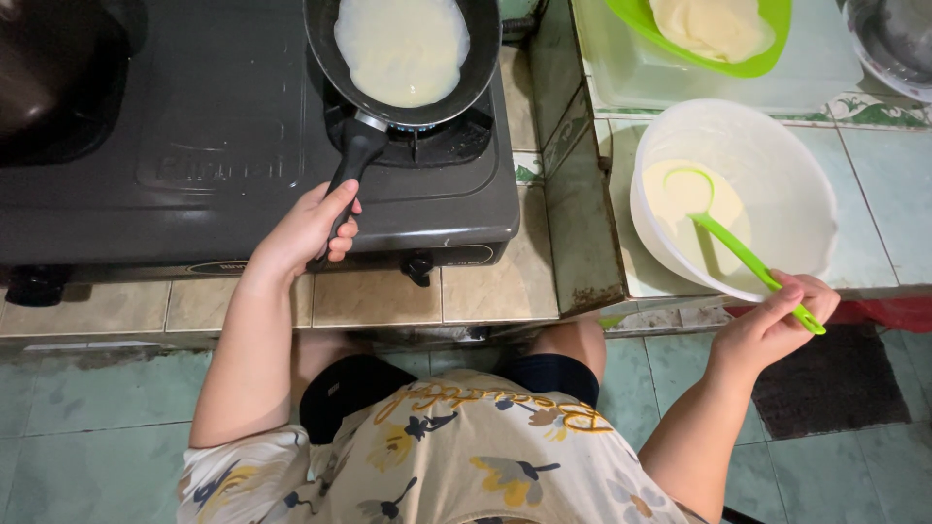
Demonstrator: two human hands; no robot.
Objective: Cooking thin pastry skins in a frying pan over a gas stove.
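My left hand [309,229] grips the black handle of a dark frying pan [481,73] that sits on the right burner of a black gas stove [194,146]. A thin pale layer of batter [401,49] covers the pan's bottom. My right hand [772,325] holds a green ladle [743,254] by its handle end. The ladle's bowl dips into pale batter in a large white bowl [777,165] on the tiled counter to the right.
A green bowl [777,24] with pale flat pieces stands on a white container at the back right. A metal bowl [893,39] is at the far right corner. The stove's left burner holds a dark pot [39,68]. A dark mat [835,378] lies on the tiled floor.
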